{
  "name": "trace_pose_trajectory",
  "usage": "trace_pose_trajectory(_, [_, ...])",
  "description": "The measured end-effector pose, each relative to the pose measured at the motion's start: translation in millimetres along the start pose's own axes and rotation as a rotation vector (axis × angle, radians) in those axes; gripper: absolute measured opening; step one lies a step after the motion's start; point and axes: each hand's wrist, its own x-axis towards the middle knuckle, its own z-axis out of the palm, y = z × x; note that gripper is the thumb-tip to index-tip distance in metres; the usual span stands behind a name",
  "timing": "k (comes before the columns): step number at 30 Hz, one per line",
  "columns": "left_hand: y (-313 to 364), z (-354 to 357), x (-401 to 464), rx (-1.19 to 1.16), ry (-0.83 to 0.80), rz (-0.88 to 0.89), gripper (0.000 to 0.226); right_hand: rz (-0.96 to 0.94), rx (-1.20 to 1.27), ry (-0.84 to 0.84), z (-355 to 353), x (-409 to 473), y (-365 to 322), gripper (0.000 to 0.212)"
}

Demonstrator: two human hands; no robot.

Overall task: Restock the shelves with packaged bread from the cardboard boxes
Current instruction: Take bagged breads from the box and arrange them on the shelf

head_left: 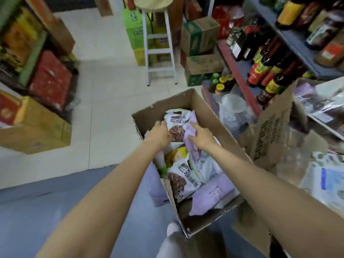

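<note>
An open cardboard box (202, 112) stands on the floor in front of me, holding several bread packs. At its far end lies a white pack with a dark round bread picture (176, 125), and my left hand (160, 133) grips that pack's left edge. Beside it, a purple pack (191, 121) stands on edge, and my right hand (200, 134) holds it with the index finger stretched along it. More white and purple packs (210, 194) fill the near half of the box. A shelf with bagged bread (323, 101) is at the right.
A second open cardboard box (270, 135) stands right of the first. Shelves of dark bottles (270, 58) rise at the right. A white stool (160, 49) and stacked cartons (201, 51) stand beyond. Yellow and red boxes (42, 125) line the left. Tiled floor lies between.
</note>
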Motion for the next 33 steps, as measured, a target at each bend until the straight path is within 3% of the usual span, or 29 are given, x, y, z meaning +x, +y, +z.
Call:
trace_pose_trajectory(4, [-8.8, 22.6, 48.4, -0.045, -0.074, -0.026, 0.055, 0.051, 0.054, -0.049, 19.6, 30.0, 2.2, 0.07])
trace_pose_trajectory(8, [-9.3, 39.4, 87.3, -0.217, -0.06, -0.139, 0.072, 0.105, 0.039, 0.049, 31.0, 39.1, 17.7, 0.049])
trace_pose_trajectory(12, [-10.0, 47.6, 104.4, -0.228, -0.078, -0.229, 0.086, 0.056, 0.153, 0.135, 15.1, 26.1, 18.7, 0.048])
trace_pose_trajectory(17, [11.7, 44.3, 83.4, -0.389, 0.055, -0.254, 0.061, -0.082, 0.269, 0.228, -14.2, -5.7, 7.7, 0.056])
trace_pose_trajectory(22, [52.5, 10.3, 30.7, -0.802, 0.161, -0.249, 0.053, -0.104, 0.396, 0.234, -33.8, -39.1, -4.6, 0.064])
trace_pose_trajectory(26, [78.6, -34.6, -16.9, -0.945, 0.229, -0.14, 0.054, -0.187, 0.773, 0.179, -64.4, -82.2, -17.8, 0.053])
trace_pose_trajectory(28, [95.3, -58.9, -39.9, -1.008, 0.265, -0.072, 0.042, -0.24, 0.889, 0.276, -89.7, -105.2, -20.6, 0.046])
trace_pose_trajectory(31, [130.2, -90.1, -76.0, -1.094, 0.288, 0.096, 0.023, -0.352, 0.776, 0.55, -135.9, -143.3, -21.1, 0.022])
trace_pose_trajectory(33, [158.2, -106.1, -100.5, -1.106, 0.302, 0.218, 0.015, -0.326, 0.741, 0.624, -166.7, -163.6, -12.4, 0.044])
